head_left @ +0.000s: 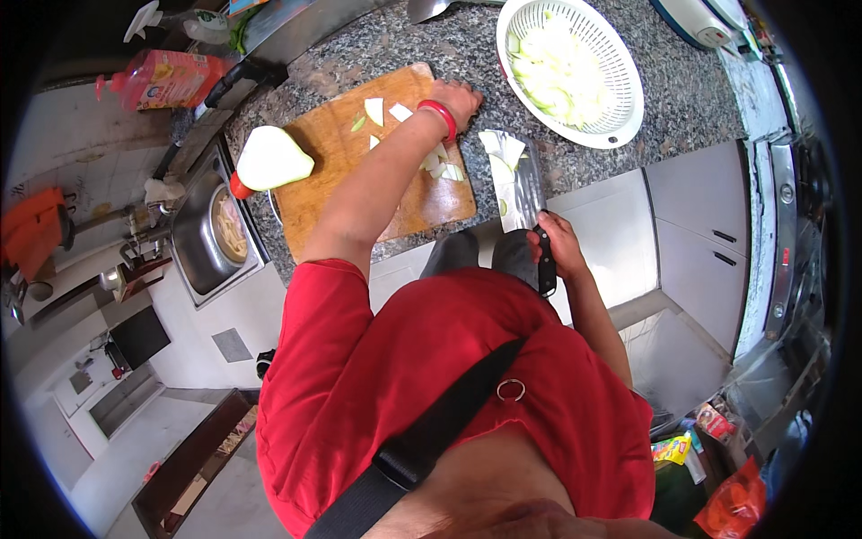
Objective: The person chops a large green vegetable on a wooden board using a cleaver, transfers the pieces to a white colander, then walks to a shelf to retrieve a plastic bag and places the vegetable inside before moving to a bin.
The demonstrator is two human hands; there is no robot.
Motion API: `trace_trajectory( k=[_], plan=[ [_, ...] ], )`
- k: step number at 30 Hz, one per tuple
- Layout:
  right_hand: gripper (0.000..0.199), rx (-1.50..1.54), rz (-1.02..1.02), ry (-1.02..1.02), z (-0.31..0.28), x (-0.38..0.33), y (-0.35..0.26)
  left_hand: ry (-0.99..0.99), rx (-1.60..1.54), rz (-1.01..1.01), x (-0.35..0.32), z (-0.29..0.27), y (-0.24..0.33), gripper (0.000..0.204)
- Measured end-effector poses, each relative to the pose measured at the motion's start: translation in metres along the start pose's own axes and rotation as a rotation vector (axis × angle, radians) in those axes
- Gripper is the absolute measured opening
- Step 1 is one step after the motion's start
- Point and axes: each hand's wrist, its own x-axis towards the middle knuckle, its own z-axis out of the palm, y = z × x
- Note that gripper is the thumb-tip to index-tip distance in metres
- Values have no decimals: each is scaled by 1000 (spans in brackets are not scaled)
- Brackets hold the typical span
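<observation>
My right hand (558, 244) grips the black handle of a cleaver (525, 184), held flat just off the counter's front edge. Pale green-white vegetable slices (505, 154) lie on its broad blade. My left hand (456, 101), with a red bangle at the wrist, reaches over the far right corner of a wooden cutting board (346, 148). Its fingers look slightly bent and apart, with nothing visible in them. More cut pieces (442, 165) are scattered on the board, partly hidden by my left forearm. A large pale vegetable chunk (275, 158) rests at the board's left edge.
Beyond the cleaver, a white colander (628, 108) holds many pale slices on the speckled stone counter (678, 117). At left, a steel sink (193, 256) contains a metal bowl (228, 225). A pink soap bottle (171, 79) stands behind it. A white appliance (709, 22) sits far right.
</observation>
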Motion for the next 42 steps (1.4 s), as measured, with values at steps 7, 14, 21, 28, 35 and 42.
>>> trace_trajectory(
  k=[7, 14, 21, 28, 35, 42],
  plan=[
    [25, -69, 29, -34, 6, 4, 0, 252, -384, -49, -13, 9, -23, 22],
    [24, 22, 1, -64, 6, 0, 7, 154, -52, -47, -21, 1, -2, 35],
    [23, -22, -16, -28, 6, -4, 9, 84, 62, -31, -4, 7, 0, 30],
    [23, -124, -4, -43, 16, 2, 11, 461, -578, -60, -48, 3, -32, 19],
    [22, -243, -5, -6, 33, 14, 6, 695, -752, -85, -163, 61, -63, 17],
    [23, -302, -68, -39, 55, 36, -11, 1069, -814, -558, -199, 142, -31, 39]
  ],
)
